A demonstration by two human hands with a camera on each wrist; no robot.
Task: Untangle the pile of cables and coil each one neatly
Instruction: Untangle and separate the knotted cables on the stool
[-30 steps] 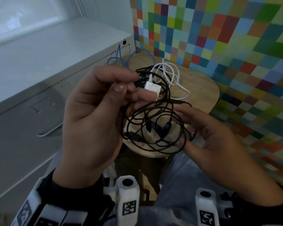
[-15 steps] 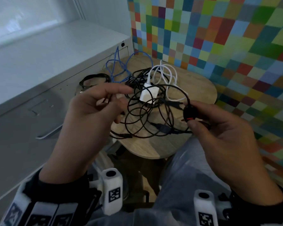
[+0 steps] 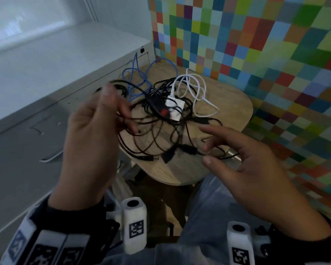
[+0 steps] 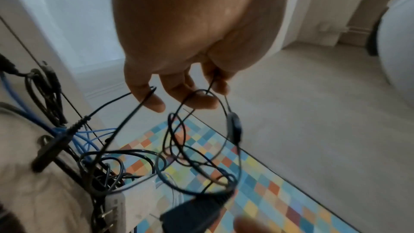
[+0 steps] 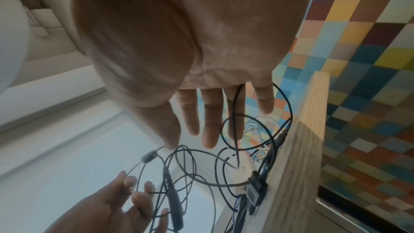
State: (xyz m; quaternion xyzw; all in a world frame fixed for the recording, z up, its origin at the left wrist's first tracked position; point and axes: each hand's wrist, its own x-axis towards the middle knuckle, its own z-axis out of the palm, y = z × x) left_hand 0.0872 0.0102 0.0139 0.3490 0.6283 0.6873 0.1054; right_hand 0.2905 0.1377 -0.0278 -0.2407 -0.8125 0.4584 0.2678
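Note:
A tangle of thin black cables (image 3: pixel 157 138) lies on the round wooden table (image 3: pixel 227 104), wound up with a white charger (image 3: pixel 175 106), its white cable (image 3: pixel 197 88) and a blue cable (image 3: pixel 134 77). My left hand (image 3: pixel 118 109) is raised over the left side of the pile. In the left wrist view its curled fingers (image 4: pixel 190 98) pinch a thin black cable with an inline control (image 4: pixel 234 128), and loops hang from them. My right hand (image 3: pixel 206 145) hovers at the pile's right edge with straight, spread fingers (image 5: pixel 210 130); one black strand crosses the ring finger, ungripped.
A white drawer cabinet (image 3: pixel 46 73) stands against the table's left side, with a black cable coil (image 3: pixel 118 87) on its edge. A multicoloured checkered wall (image 3: pixel 256 44) closes off the back and right. A black plug with a red part (image 3: pixel 163 111) rests beside the charger.
My right hand let go of the black plug with the red part and spread its fingers. The plug now lies by the charger. My left hand shifted up, still holding the thin cable.

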